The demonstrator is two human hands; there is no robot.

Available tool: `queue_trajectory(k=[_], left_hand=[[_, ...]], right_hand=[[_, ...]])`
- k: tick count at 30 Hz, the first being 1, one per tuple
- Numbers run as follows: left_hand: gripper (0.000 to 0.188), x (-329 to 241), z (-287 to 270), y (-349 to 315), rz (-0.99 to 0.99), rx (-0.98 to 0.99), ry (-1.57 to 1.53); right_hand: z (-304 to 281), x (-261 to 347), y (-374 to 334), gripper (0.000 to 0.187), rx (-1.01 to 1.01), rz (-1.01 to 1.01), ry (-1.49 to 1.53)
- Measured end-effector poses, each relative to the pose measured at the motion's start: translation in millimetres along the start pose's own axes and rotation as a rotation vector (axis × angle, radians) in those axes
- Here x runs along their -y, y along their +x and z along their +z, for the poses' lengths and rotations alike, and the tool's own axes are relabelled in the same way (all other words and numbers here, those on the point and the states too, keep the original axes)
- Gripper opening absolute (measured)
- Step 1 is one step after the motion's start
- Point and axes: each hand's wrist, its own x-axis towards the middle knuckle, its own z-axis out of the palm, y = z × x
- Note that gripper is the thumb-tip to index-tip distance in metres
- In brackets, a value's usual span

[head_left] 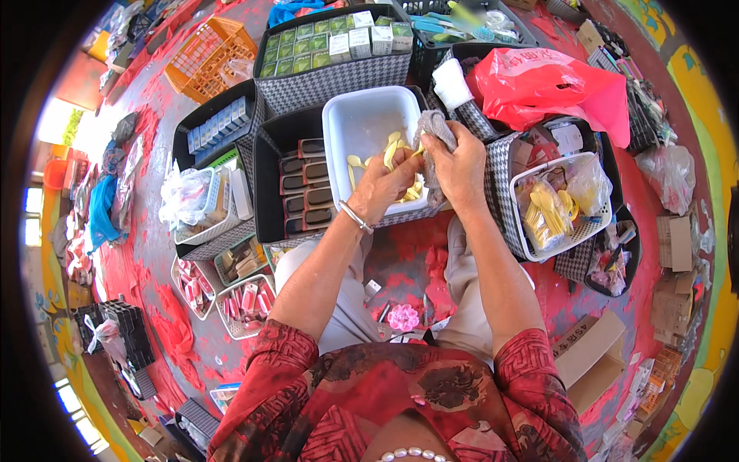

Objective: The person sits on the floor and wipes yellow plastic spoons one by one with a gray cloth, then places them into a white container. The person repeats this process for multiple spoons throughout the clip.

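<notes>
- Grip, right: my right hand (459,163) is closed around a crumpled grey cloth (436,125), bunched between thumb and fingers, apparently to keep a soft layer between my skin and whatever it presses.
- Grip, left: my left hand (382,183) is pinched shut on what appears to be one pale yellow plastic spoon (419,152), its end close against the cloth; my fingers hide most of it, so its full length cannot be told.
- Position: both hands meet over the right side of the tub, presumably so that anything let go drops straight in.
- Tub: one white, rectangular, deep plastic tub (329,132), with loose yellow spoons (356,163) lying in it, mostly toward the end nearest me, where reaching is shortest.
- Support: one black-lined houndstooth bin (300,125), under the tub, serving as a stand before my knees; its left part shows dark oval pieces in pinkish packs (305,183), laid in rows, likely to save room.
- To the right: one white lattice plastic basket (517,240), holding a clear bag of yellow spoons (545,219), bagged perhaps to keep them together.
- Beyond it: one bright red plastic bag (539,85), draped across neighbouring bins.
- On my left wrist: one silver-coloured bangle (356,218), sitting clear of the fingers.
- On the floor between my feet: one pink flower-shaped piece (402,317), apart from both hands.
</notes>
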Motion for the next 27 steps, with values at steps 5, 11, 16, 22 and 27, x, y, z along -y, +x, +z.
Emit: queue_trajectory(k=[5,11,16,22,27], left_hand=[[0.022,3.3,-8.3,4.4,-0.063,-0.131,-0.277],[0.029,-0.2,-11.3,2.8,-0.047,0.048,-0.216],[0.024,2.9,-4.1,4.2,-0.029,0.018,-0.068],[0.024,9.9,-9.8,6.7,-0.046,-0.170,-0.130],[0.026,9.6,-14.8,9.6,-0.184,-0.017,-0.813]], right_hand=[[-8.7,2.5,1.9,0.017,0.282,-0.207,0.022],[-41.3,-9.8,27.9,0.020,-0.061,0.147,0.307],[-19.8,-5.0,14.1,0.019,-0.063,-0.505,-0.184],[7.6,8.2,-16.2,0.025,0.203,-0.398,-0.339],[7.9,4.5,-12.3,0.021,0.207,-0.464,-0.424]])
